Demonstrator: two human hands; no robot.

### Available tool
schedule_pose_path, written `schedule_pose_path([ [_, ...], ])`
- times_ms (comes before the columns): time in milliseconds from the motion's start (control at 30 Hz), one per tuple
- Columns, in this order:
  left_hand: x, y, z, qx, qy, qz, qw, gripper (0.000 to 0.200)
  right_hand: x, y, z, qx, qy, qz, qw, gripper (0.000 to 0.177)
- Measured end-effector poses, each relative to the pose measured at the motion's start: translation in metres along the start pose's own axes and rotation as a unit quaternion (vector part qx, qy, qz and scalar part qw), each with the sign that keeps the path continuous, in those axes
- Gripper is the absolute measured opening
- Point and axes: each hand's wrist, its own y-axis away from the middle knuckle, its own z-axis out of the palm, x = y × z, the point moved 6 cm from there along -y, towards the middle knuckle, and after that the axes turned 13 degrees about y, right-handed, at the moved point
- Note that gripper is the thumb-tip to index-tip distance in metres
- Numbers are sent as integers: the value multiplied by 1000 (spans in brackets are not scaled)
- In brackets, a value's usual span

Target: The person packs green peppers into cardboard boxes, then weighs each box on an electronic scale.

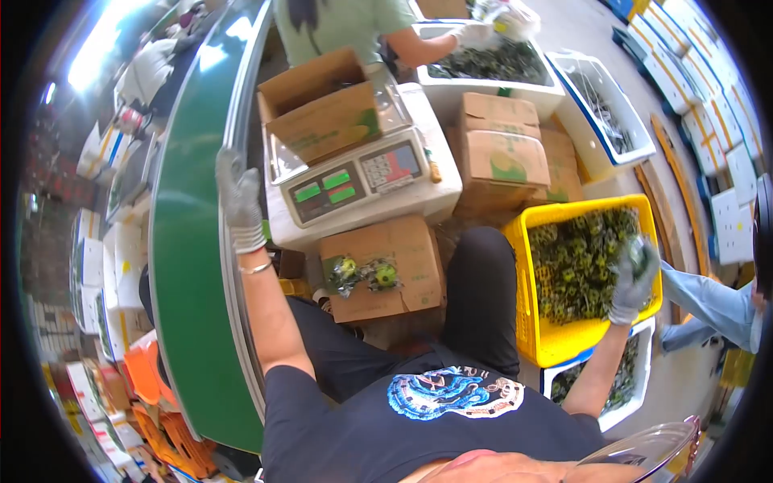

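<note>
My left hand [240, 197], in a grey-white work glove, rests at the metal edge rail of the green conveyor belt [189, 266], fingers stretched along it and holding nothing. My right hand [632, 290], gloved too, is over the right side of a yellow crate [527, 322]. Its fingers are closed around a plastic-wrapped piece of green produce [640, 251]. Many similar dark green wrapped pieces [572, 266] fill the crate. Two wrapped pieces of green produce [382, 274] lie on a closed cardboard box [403, 241] in front of me.
A scale [354, 181] with lit green displays carries an open cardboard box [322, 121]. Stacked cartons [503, 157] stand beside it. White foam boxes [600, 113] are behind and below the crate. A co-worker [338, 32] reaches into one; another person's legs [708, 310] are at right.
</note>
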Motion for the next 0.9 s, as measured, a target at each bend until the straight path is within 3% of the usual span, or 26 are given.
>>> schedule_pose_path([
  [33,1,-4,8,-12,2,-13,1000,59,-52,-20,32,-54,-83,-11,995,40],
  [67,-5,-10,12,-24,10,-31,999,60,-136,-43,52,-65,9,-196,978,44],
  [100,-1,-17,22,-49,-64,-9,997,60,-191,-53,83,-133,-207,-189,951,48],
  [133,2,-23,33,-73,-139,12,988,61,-237,-64,109,-166,-287,-211,920,52],
  [200,-1,-36,43,-87,-164,67,980,64,-336,-87,153,-138,-277,-341,887,51],
  [267,10,-38,57,-90,-201,102,970,66,-402,-102,179,-73,-286,-405,865,48],
  [300,6,-40,56,-92,-204,83,971,67,-430,-106,211,-99,-221,-431,869,46],
  [333,7,-39,57,-93,-208,67,971,67,-442,-108,239,-120,-157,-454,869,44],
  [367,5,-37,57,-97,-212,48,971,68,-443,-110,274,-213,-93,-428,873,34],
  [467,-5,-42,55,-109,-195,16,975,68,-449,-123,309,-252,0,-436,864,29],
  [567,-4,-44,52,-103,-162,24,981,70,-444,-144,282,-227,-10,-365,903,27],
  [600,-5,-43,51,-101,-146,24,984,71,-440,-147,281,-260,-39,-336,904,27],
  [633,-3,-45,47,-79,-129,54,987,71,-442,-150,274,-240,-64,-357,901,25],
  [733,-10,-43,33,-26,47,-12,999,70,-445,-155,259,-237,-133,-387,881,25],
  [767,-9,-45,24,-33,5,-9,999,71,-446,-164,263,-219,-102,-428,871,27],
  [800,-24,-44,15,-33,-2,2,999,71,-463,-154,241,-289,-161,-347,877,34],
  [900,-22,-43,0,-15,7,-38,999,71,-470,-153,262,-356,-136,-334,862,32],
])
